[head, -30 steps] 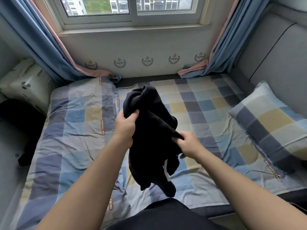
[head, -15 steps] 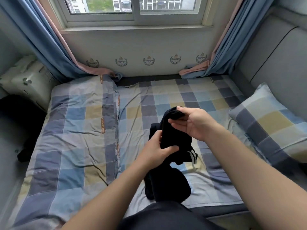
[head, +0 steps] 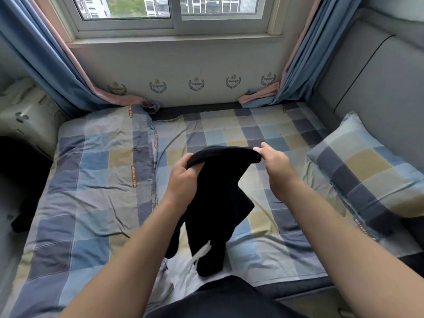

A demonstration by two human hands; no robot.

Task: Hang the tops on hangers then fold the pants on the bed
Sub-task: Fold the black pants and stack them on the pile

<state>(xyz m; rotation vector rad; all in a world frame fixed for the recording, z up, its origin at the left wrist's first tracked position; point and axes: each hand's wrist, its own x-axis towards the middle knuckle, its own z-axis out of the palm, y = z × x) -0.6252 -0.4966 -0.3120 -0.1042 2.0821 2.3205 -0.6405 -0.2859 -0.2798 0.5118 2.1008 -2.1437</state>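
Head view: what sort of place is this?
Probably a bedroom: a bed, a pillow by a padded headboard, and a curtained window behind. The left hand and right hand hold pants over it.

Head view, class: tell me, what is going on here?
A person holds a black garment above the bed by its top edge. The left hand grips one end, the right hand pinches the other, and the rest hangs down, a white drawstring dangling. It is not yet folded. A pillow lies to the right.
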